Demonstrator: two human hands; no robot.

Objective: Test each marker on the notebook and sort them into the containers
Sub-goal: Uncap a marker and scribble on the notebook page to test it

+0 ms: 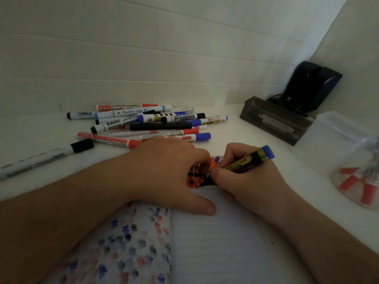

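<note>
my r hand (244,177) grips black-gold marker (249,160), blue end up, tip down on notebook (215,242). l hand (164,171) flat, pressing page. marker pile (151,121) beyond l hand. wooden box (274,121), clear container (352,169) at right.

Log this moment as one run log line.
step: testing marker | right hand: grips blue-capped marker on notebook | left hand: rests on notebook | untested pile: behind
</note>
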